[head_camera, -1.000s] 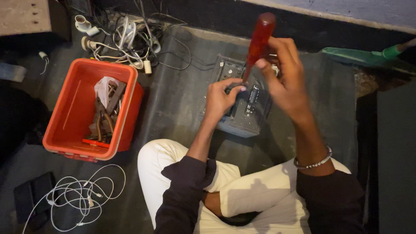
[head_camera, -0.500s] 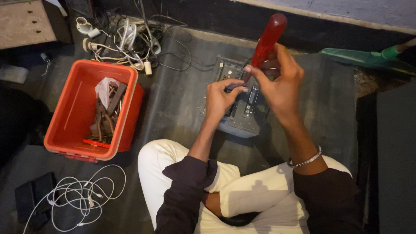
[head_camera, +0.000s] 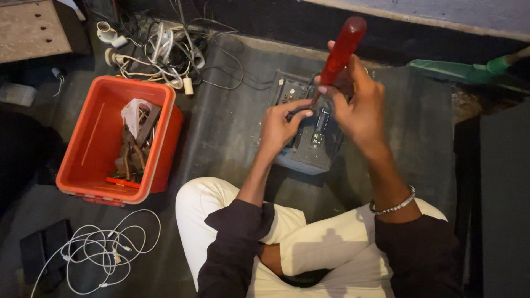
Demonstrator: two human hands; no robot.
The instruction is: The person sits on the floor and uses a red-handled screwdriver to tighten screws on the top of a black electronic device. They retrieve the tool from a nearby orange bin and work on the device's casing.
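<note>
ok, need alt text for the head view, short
Seen from above, a person sitting cross-legged holds a red-handled screwdriver in the right hand, its tip down in an opened grey electronic unit steadied by the left hand. To the left sit an orange bin of tools and tangled white cables.

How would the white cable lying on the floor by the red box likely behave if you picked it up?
The white cable lies in loose loops, so it would probably droop limply. It looks thin, so likely light. Overlapping loops might tangle.
</note>
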